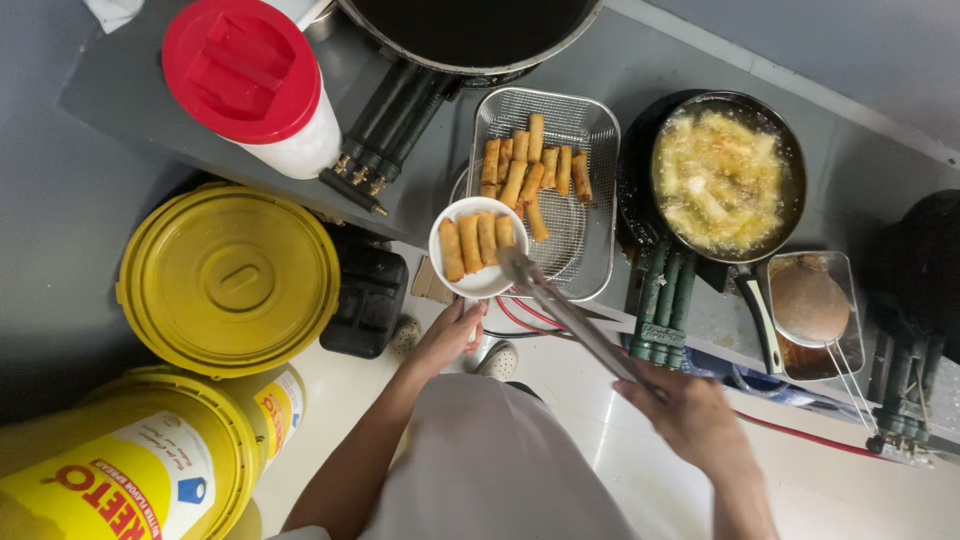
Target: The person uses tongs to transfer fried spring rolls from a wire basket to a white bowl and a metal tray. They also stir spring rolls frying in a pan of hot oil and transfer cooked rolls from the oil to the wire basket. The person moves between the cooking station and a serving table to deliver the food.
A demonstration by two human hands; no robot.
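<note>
My left hand (pixel 447 335) holds a small white plate (pixel 470 282) from below; several fried spring rolls (pixel 476 240) lie side by side on it. My right hand (pixel 690 415) grips long metal tongs (pixel 570 315), whose tips rest at the plate's right edge by the rolls. Behind the plate sits a rectangular wire mesh basket (pixel 590 190) with several more golden spring rolls (pixel 530 170). To the right, a black frying pan (pixel 725 180) holds bubbling oil with pieces frying in it.
A large dark wok (pixel 470 35) sits at the top. A white jug with a red lid (pixel 250 80) stands top left. Yellow lidded buckets (pixel 228 275) are stacked at left. A metal tray with a skimmer (pixel 812 305) lies right of the pan, above a red hose (pixel 800 435).
</note>
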